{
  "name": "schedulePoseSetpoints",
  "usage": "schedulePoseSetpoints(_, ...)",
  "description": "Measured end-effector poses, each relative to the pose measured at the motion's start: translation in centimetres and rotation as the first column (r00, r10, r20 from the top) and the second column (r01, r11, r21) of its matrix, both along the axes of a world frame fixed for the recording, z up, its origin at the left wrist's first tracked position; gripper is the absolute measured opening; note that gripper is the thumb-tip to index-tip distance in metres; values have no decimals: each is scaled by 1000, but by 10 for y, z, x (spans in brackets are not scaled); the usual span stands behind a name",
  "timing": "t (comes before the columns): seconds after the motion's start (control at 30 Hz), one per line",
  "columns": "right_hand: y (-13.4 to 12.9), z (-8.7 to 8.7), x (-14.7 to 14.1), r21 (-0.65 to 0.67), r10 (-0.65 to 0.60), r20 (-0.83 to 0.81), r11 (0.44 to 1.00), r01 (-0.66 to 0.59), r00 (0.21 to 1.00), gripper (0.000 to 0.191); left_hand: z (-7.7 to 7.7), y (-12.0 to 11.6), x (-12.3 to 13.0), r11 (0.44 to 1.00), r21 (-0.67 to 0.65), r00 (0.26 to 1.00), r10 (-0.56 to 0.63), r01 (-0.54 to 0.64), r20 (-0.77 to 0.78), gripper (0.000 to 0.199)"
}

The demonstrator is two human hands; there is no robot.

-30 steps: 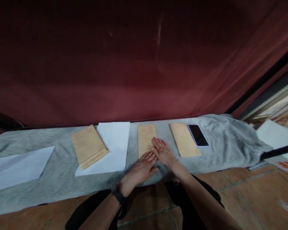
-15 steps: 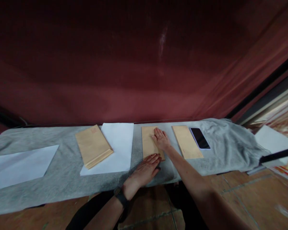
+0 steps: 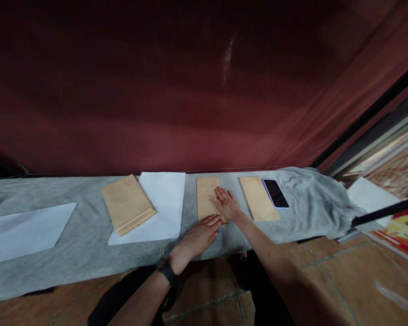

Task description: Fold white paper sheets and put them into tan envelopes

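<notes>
A brown paper envelope (image 3: pixel 206 194) lies on the grey cloth in front of me, under both my hands. My left hand (image 3: pixel 201 233) rests flat across its near end, fingers stretched out. Flat on its right side lies my right hand (image 3: pixel 227 203), with the fingers pointing up and left. To the right is a stack of brown envelopes (image 3: pixel 260 199). On the left, another pile of brown envelopes (image 3: pixel 127 201) sits slantwise over sheets of white paper (image 3: pixel 168 203).
Grey cloth (image 3: pixel 91 244) covers the long, narrow surface. A phone (image 3: pixel 276 194) lies beside the right stack. More white paper (image 3: pixel 27 231) is at the far left. A dark red wall-like sheet (image 3: pixel 177 145) rises behind; a black bar (image 3: pixel 387 210) crosses at right.
My right hand has slid slightly down along the envelope's right side, showing more of its top. My left hand stays at the near end. The whole view has shifted a little.
</notes>
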State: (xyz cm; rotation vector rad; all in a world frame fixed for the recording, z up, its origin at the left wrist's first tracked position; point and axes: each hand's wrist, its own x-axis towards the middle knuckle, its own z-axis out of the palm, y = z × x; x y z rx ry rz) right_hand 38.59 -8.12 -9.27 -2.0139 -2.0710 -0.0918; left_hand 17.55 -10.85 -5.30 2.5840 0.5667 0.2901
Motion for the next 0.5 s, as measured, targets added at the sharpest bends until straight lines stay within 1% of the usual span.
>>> schedulePoseSetpoints(0.13,-12,3,0,-23,28,10,999,-28,1000,53,3,2,2,1000,-12,1000,26,-26,-7,46)
schedulePoseSetpoints(0.27,-25,6,-1,-56,44,2,997,-44,999,52,6,4,0,997,-21,996,74,-73,49,44)
schedulePoseSetpoints(0.5,-48,16,-3,-135,71,-55,988,-78,996,51,10,7,-3,995,-26,988,103,-100,116,38)
